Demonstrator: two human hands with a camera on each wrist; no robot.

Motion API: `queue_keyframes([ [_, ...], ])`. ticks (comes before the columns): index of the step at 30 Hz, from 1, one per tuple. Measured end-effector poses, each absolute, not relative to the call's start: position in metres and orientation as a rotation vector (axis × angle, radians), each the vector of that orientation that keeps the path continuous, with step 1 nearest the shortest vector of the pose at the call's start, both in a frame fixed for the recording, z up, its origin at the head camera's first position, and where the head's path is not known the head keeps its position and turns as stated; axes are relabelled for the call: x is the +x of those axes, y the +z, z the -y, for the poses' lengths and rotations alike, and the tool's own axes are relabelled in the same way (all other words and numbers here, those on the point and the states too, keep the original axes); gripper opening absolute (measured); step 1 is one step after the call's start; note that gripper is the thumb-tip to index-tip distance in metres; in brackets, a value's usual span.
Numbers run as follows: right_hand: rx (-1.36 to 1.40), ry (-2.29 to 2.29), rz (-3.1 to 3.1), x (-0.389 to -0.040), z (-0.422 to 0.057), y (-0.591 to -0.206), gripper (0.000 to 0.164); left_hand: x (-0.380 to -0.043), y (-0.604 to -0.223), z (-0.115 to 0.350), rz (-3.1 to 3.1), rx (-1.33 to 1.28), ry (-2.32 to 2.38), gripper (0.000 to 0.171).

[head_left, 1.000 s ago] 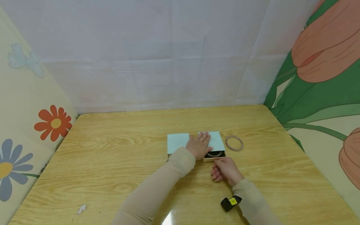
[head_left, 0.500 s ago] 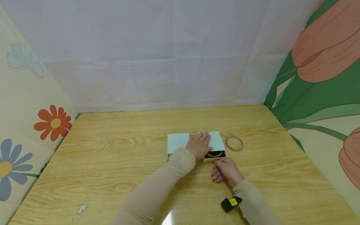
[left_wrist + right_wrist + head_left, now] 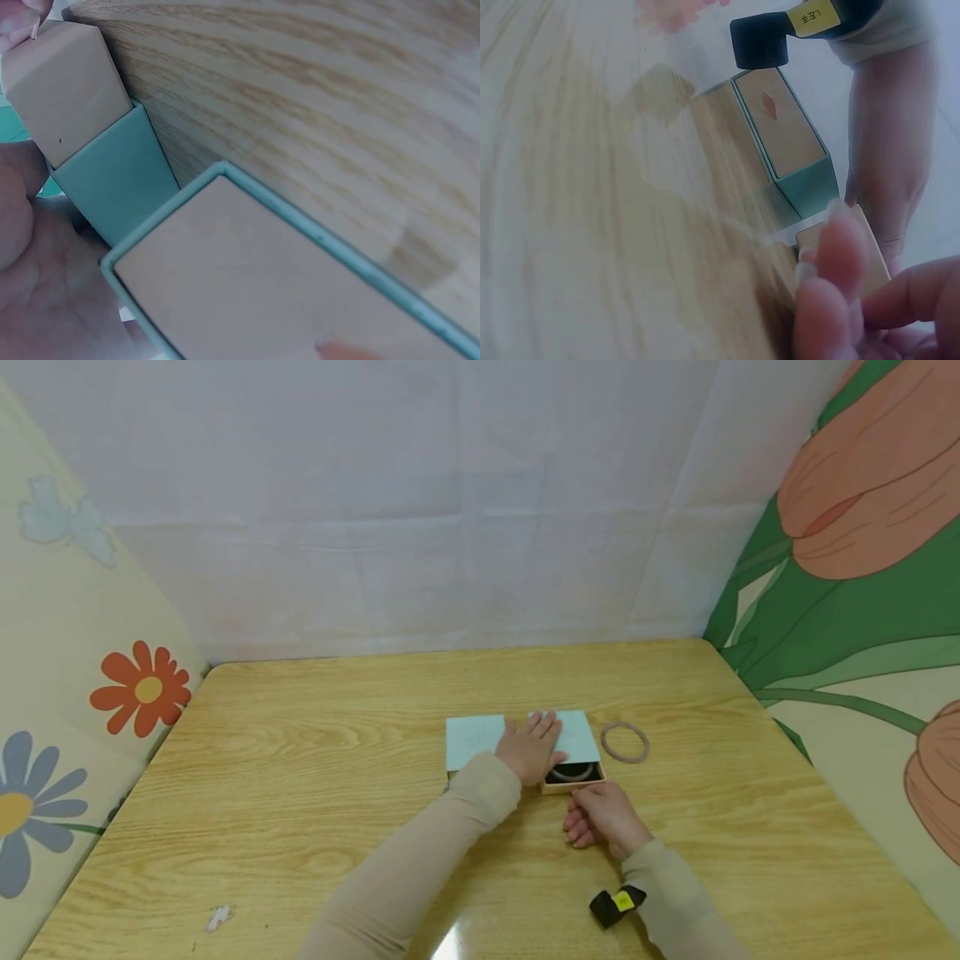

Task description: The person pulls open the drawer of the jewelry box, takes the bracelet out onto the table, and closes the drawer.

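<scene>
Two pale blue sleeve boxes lie side by side. My left hand (image 3: pixel 527 754) rests palm down over the gap between them, its spread fingers reaching onto the right box (image 3: pixel 579 737). From that box's near end a beige drawer (image 3: pixel 552 789) with a black inside sticks partly out, and part of a bracelet (image 3: pixel 572 776) shows in it. My right hand (image 3: pixel 606 817) pinches the drawer's front edge with curled fingers; the left wrist view shows fingertips at the beige front (image 3: pixel 67 86). What exactly lies between them is hidden. The left box (image 3: pixel 471 739) has its drawer in.
A brownish ring-shaped bracelet (image 3: pixel 647 747) lies on the wooden table (image 3: pixel 337 810), right of the boxes. The left box's beige end carries a small orange tab (image 3: pixel 769 105). A white curtain (image 3: pixel 390 527) and flower-printed panels stand round the table.
The drawer and my right hand have come very slightly nearer the person. My left hand, the left box and the loose bracelet stay where they were.
</scene>
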State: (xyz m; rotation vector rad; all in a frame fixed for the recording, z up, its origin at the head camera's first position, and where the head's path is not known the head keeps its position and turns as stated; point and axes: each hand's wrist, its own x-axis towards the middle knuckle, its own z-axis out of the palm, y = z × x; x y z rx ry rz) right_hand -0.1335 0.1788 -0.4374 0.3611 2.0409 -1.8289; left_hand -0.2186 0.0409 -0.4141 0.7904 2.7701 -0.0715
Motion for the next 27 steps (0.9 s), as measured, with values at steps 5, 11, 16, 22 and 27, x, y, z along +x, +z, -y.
queue_keyframes([
  [5, 0.371, -1.831, -2.038, -0.133, -0.179, -0.439, 0.025, -0.214, -0.408, -0.039, -2.777, 0.799, -0.084, 0.060],
  [11, 0.369, -1.826, -2.041, -0.133, -0.180, -0.441, 0.024, -0.210, -0.403, -0.038, -2.789, 0.803, -0.095, 0.060],
  [16, 0.369, -1.820, -2.045, -0.132, -0.180, -0.442, 0.024, -0.210, -0.403, -0.038, -2.787, 0.801, -0.091, 0.060],
  [22, 0.368, -1.817, -2.057, -0.131, -0.180, -0.441, 0.023, -0.211, -0.403, -0.038, -2.771, 0.797, -0.070, 0.060],
  [27, 0.387, -1.808, -2.072, -0.131, -0.180, -0.439, 0.024, -0.210, -0.402, -0.038, -2.777, 0.795, -0.075, 0.059],
])
